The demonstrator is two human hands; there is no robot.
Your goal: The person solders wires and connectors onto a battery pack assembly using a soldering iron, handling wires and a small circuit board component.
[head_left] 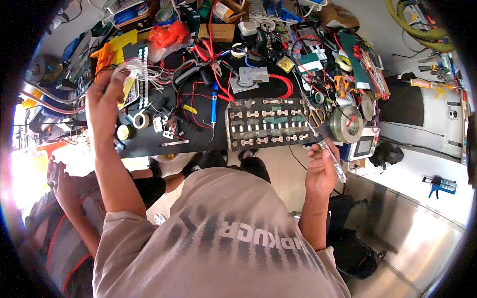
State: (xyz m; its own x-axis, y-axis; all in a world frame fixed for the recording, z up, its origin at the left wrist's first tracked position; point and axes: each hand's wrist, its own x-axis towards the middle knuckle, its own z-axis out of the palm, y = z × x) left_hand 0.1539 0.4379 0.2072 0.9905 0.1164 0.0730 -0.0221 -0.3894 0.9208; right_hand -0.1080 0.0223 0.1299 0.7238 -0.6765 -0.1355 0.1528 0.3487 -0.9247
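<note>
My left hand (105,97) is raised at the left of the bench, its fingers closed on a bundle of whitish wires (135,68). In my right hand (323,166) is a slim soldering iron (332,158) with a clear handle. The iron's metal shaft points up and left, past the right edge of a dark block (268,130) fitted with rows of metal tabs. This block lies flat at the bench's front edge, between my two hands. Just beyond the iron's shaft are scissors (316,117) with orange-and-black handles.
On the dark bench mat (191,141) lie a blue pen-shaped tool (214,103), a tape roll (141,119) and tweezers (175,142). Red wire (283,85) coils behind the block. A solder spool (346,124) stands at right. Another person's hand (60,176) holds something dark at far left.
</note>
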